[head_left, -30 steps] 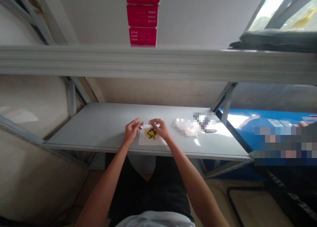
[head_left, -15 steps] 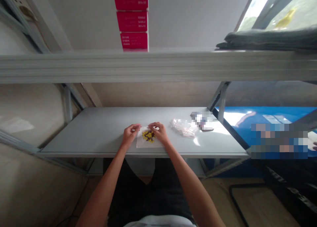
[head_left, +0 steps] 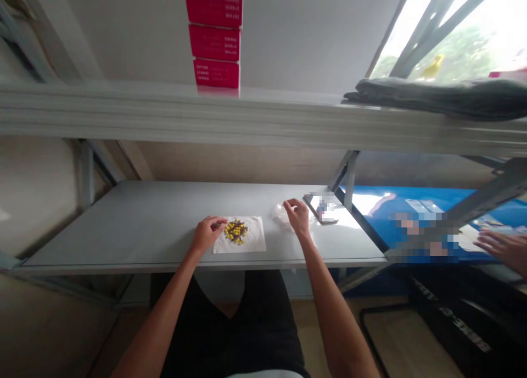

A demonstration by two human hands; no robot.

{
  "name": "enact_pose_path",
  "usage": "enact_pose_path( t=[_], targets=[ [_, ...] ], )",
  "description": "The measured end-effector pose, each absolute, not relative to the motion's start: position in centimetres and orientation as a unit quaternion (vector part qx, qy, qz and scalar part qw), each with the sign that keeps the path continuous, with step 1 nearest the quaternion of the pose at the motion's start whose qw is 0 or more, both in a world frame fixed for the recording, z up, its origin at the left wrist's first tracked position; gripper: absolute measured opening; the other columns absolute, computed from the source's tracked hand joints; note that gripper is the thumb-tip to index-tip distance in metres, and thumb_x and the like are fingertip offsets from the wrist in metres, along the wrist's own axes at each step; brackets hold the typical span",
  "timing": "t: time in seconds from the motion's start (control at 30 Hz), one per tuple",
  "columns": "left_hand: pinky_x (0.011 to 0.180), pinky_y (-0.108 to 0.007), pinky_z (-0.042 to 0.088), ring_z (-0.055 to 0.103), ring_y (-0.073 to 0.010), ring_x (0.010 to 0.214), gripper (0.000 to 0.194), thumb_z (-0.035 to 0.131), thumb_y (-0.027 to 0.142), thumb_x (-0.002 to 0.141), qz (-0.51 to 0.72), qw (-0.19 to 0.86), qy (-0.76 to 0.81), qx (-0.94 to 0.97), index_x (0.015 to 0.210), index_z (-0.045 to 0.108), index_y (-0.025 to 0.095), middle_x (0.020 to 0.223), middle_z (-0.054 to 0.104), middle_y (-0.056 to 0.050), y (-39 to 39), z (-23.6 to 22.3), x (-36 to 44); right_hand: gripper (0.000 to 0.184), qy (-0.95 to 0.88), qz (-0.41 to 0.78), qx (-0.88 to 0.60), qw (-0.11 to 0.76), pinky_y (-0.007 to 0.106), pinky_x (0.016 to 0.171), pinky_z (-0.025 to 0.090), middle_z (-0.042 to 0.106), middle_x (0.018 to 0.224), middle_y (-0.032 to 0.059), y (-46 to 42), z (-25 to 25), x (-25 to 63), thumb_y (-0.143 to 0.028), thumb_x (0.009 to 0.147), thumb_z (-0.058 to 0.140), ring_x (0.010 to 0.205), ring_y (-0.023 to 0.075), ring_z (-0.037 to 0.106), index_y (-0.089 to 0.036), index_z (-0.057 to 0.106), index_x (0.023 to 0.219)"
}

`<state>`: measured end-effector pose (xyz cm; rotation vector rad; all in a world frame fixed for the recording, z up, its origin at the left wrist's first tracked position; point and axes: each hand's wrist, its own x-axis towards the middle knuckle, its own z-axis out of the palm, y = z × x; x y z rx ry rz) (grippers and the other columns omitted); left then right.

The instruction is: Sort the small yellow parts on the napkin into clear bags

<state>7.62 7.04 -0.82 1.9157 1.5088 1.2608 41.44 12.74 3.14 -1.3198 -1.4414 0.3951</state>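
grey work table, smooth top, set beneath a grey shelf.

nearest: dark trousers, worn by the person, two bare forearms reaching over the table's front edge.

near the front edge: one white sheet, laid flat, slightly creased.

on the sheet, left of its middle: one heap of small yellow and dark brown pieces, loosely gathered; single pieces too small to identify.

left hand: at the sheet's left side, fingers bent toward the heap, tips at its edge – whether anything is pinched between them cannot be told.

right hand: clear of the sheet, to its right, fingers curled with tips drawn near the thumb, in front of the plastic bag – whether it grips the film cannot be told.

clear plastic bag: crumpled, right of the sheet, partly hidden by the right hand.

flat device: right of the bag, dark-edged, its face partly pixelated.

beyond the right end: blue table, with another person's hand at the far right, fingers extended.

above and behind: shelf, bearing a stack of red boxes, white print, and dark folded cloth.

farthest: bright window, greenery beyond.
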Motion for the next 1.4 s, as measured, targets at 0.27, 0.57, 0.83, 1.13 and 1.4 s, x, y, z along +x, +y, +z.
enact_pose_path(
  t=[0.27, 0.57, 0.83, 1.13, 1.4],
  targets=[
    [0.086, -0.034, 0.057, 0.069, -0.0205, 0.085, 0.024, 0.063, 0.019, 0.084, 0.424, 0.121, 0.56, 0.702, 0.102, 0.079, 0.022, 0.102, 0.075, -0.008, 7.0, -1.1, 7.8, 0.014, -0.718, 0.037, -0.62, 0.314, 0.031, 0.077, 0.043, 0.074, 0.092, 0.007, 12.7, 0.7, 45.3, -0.03, 0.081, 0.06, 0.089, 0.0235, 0.064, -0.022, 0.07, 0.077],
    [0.093, -0.035, 0.055, 0.066, -0.021, 0.093, 0.032, 0.057, 0.017, 0.09, 0.415, 0.074, 0.564, 0.71, 0.111, 0.08, 0.025, 0.105, 0.068, -0.009, 7.1, -1.4, 8.1, 0.01, -0.747, 0.01, -0.558, 0.361, 0.044, 0.093, 0.047, 0.076, 0.104, 0.0108, 15.0, 1.7, 45.8, -0.025, 0.081, 0.062, 0.106, 0.0306, 0.062, -0.023, 0.07, 0.075],
    [0.093, -0.036, 0.054, 0.063, -0.0199, 0.09, 0.038, 0.053, 0.016, 0.092, 0.408, 0.062, 0.567, 0.713, 0.121, 0.076, 0.025, 0.105, 0.064, -0.01, 7.4, -1.7, 8.0, 0.032, -0.602, 0.238, -0.429, 0.63, 0.031, 0.056, 0.053, 0.074, 0.083, 0.0056, 11.1, 5.2, 39.5, -0.053, 0.095, 0.057, 0.06, 0.0178, 0.066, -0.022, 0.06, 0.093],
    [0.1, -0.043, 0.052, 0.064, -0.0245, 0.102, 0.04, 0.062, 0.015, 0.085, 0.427, 0.072, 0.578, 0.692, 0.12, 0.076, 0.025, 0.109, 0.066, -0.011, 7.3, -1.6, 7.9, 0.041, -0.512, 0.383, -0.4, 0.656, 0.022, 0.041, 0.037, 0.056, 0.054, -0.0064, 8.5, 2.6, 34.5, -0.063, 0.091, 0.06, 0.041, 0.0114, 0.05, -0.022, 0.058, 0.095],
    [0.097, -0.039, 0.051, 0.063, -0.0257, 0.113, 0.038, 0.054, 0.046, 0.097, 0.567, 0.162, 0.539, 0.601, 0.12, 0.075, 0.022, 0.118, 0.071, -0.012, 6.3, 0.6, 8.0, 0.039, -0.584, 0.416, -0.379, 0.585, 0.022, 0.041, 0.036, 0.051, 0.051, -0.0045, 7.7, 3.8, 32.8, -0.057, 0.091, 0.057, 0.042, 0.0113, 0.047, -0.023, 0.053, 0.072]
  ],
)
